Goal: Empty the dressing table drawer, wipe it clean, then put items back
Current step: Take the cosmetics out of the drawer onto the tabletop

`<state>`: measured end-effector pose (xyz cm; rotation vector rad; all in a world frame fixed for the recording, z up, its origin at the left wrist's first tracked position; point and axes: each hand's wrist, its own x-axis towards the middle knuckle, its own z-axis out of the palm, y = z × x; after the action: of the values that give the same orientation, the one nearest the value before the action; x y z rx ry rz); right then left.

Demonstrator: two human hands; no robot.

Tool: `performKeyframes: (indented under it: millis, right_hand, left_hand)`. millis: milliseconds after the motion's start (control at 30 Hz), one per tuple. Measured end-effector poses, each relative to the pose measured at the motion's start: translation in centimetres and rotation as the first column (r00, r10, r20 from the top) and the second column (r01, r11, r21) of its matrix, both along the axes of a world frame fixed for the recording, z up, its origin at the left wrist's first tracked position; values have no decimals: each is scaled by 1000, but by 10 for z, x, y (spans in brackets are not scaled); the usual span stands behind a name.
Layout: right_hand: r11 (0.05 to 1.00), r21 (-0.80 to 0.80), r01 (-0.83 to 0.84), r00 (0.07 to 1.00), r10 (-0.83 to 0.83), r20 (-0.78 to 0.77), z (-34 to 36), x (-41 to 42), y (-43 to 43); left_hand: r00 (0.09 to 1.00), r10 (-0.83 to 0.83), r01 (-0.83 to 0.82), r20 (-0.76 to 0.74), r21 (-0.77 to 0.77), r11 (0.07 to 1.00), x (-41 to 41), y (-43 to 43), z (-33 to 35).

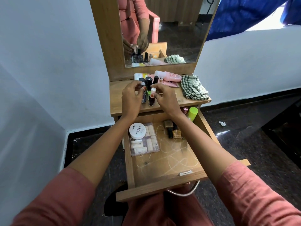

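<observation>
Glass bottles (148,80) are crowding together; left hand (131,98) is pinching a grey cap (141,79), right hand (164,98) a white cap (153,90), risking toppling neighbours.

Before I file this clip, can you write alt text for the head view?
A person's left hand grips a dark bottle and the right hand pinches a white-capped bottle among nail polishes standing on the dressing table top, beside a checked cloth. Below, the open drawer holds a white jar, a clear case and a few bottles.
</observation>
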<state>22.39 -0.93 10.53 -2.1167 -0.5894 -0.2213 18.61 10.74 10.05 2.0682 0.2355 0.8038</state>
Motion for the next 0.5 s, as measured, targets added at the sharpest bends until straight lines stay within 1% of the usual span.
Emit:
performKeyframes:
  millis: [200, 367, 500]
  right_hand:
    - [1000, -18, -16, 1000, 16, 26, 1, 0, 6]
    - [999, -49, 2, 999, 0, 42, -1, 4, 3]
    - [999, -41, 11, 999, -10, 36, -1, 8, -3]
  left_hand:
    - [1000, 1, -1, -28, 9, 1000, 0, 0, 0]
    - [998, -16, 17, -53, 33, 999, -2, 2, -3]
    - [997, -1, 5, -77, 53, 999, -2, 2, -7]
